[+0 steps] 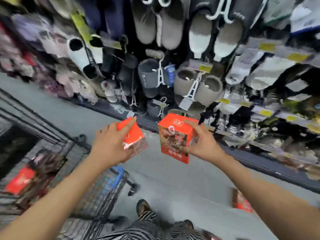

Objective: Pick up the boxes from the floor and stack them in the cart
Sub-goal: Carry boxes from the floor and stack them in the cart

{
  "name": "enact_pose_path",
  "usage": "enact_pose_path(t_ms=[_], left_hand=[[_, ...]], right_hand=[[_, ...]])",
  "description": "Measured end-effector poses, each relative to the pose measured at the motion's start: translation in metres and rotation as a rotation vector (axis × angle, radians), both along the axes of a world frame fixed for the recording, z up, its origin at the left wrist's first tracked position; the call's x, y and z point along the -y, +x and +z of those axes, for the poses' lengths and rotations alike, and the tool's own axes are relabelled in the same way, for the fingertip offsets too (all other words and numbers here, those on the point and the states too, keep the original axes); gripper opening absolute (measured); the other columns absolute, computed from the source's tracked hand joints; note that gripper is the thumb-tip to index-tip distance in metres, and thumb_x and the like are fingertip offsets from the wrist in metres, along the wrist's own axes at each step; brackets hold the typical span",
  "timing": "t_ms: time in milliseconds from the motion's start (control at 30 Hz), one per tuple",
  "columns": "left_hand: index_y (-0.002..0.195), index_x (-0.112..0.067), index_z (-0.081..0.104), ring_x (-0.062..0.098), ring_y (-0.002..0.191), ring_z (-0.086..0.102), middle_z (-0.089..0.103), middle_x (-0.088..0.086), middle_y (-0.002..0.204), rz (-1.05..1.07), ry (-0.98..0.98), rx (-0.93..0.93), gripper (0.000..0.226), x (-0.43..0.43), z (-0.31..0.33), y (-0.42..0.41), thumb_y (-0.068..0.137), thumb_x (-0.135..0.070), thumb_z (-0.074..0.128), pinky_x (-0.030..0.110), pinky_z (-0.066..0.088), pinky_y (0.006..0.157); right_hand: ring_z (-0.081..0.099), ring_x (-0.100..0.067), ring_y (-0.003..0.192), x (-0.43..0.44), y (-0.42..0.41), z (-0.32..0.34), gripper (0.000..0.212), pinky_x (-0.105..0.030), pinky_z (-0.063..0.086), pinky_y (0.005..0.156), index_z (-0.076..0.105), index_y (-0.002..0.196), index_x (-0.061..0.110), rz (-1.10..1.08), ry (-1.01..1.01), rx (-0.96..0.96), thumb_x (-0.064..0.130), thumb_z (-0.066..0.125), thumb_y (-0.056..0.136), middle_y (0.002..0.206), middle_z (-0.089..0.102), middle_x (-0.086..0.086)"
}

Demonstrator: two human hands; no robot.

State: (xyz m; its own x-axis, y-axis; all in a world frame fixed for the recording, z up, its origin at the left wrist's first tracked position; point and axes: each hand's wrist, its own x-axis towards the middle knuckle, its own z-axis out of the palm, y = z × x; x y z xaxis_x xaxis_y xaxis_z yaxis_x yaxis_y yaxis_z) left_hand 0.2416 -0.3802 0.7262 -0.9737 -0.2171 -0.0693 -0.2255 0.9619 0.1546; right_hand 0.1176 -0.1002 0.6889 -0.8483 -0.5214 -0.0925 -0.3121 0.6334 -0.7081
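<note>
Two bare forearms reached forward from the bottom of the view, above striped trousers (138, 234) and a shoe (143, 206) on the grey floor (173, 179). The left hand (110, 144) gripped an orange box (134, 135), fingers curled over its top edge, the box tilted. The right hand (202, 144) gripped a second orange box (174, 137) held upright, thumb on the near face and fingers wrapped over the far corner. Both boxes hung in the air, apart from each other and well above the floor, in front of a rack of hanging slippers (195, 87).

One box per hand probably meant carrying two at once to the wire cart (107, 189), which stood below and to the left of the left forearm. A blurred orange box in the cart (20, 181) showed at the far left. Another box on the floor (241, 201) lay beside the right forearm, not yet collected, so the task looked only partly done.
</note>
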Motion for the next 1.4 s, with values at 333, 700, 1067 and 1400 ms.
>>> enact_pose_path(t_ms=[333, 700, 1067, 1400], left_hand=[[0.149, -0.041, 0.023, 0.038, 0.099, 0.054, 0.050, 0.016, 0.112, 0.500, -0.069, 0.096, 0.094, 0.144, -0.022, 0.144, 0.064, -0.072, 0.048, 0.048, 0.051, 0.080], [0.151, -0.044, 0.006, 0.028, 0.100, 0.052, 0.050, 0.011, 0.113, 0.834, -0.019, 0.279, 0.101, 0.179, -0.052, 0.225, 0.063, -0.095, 0.009, 0.043, 0.046, 0.086], [0.151, -0.041, 0.003, 0.033, 0.105, 0.052, 0.050, 0.016, 0.115, 0.964, 0.159, 0.254, 0.107, 0.225, -0.116, 0.237, 0.059, -0.096, -0.001, 0.045, 0.048, 0.088], [0.150, -0.041, 0.011, 0.036, 0.112, 0.051, 0.053, 0.018, 0.123, 0.746, 0.090, 0.318, 0.093, 0.300, -0.250, 0.260, 0.076, -0.065, 0.063, 0.054, 0.042, 0.093]], right_hand=[[0.050, -0.016, 0.115, 0.243, 0.012, 0.009, 0.092, -0.020, 0.034, 0.099, 0.047, 0.138, 0.028, 0.426, -0.163, 0.046, 0.021, 0.092, 0.058, 0.123, 0.051, -0.001], [0.045, -0.012, 0.115, 0.417, 0.050, -0.025, 0.093, -0.032, 0.043, 0.101, 0.035, 0.139, 0.046, 1.005, -0.044, 0.226, 0.028, 0.087, 0.064, 0.121, 0.043, 0.001], [0.038, -0.023, 0.130, 0.506, 0.096, -0.094, 0.090, -0.024, 0.029, 0.099, 0.029, 0.144, 0.032, 1.142, 0.157, 0.286, 0.008, 0.080, 0.074, 0.139, 0.036, -0.012], [0.034, -0.016, 0.121, 0.550, 0.127, -0.217, 0.087, 0.011, 0.022, 0.074, 0.030, 0.145, 0.027, 1.099, 0.292, 0.268, 0.009, 0.079, 0.075, 0.137, 0.028, -0.006]])
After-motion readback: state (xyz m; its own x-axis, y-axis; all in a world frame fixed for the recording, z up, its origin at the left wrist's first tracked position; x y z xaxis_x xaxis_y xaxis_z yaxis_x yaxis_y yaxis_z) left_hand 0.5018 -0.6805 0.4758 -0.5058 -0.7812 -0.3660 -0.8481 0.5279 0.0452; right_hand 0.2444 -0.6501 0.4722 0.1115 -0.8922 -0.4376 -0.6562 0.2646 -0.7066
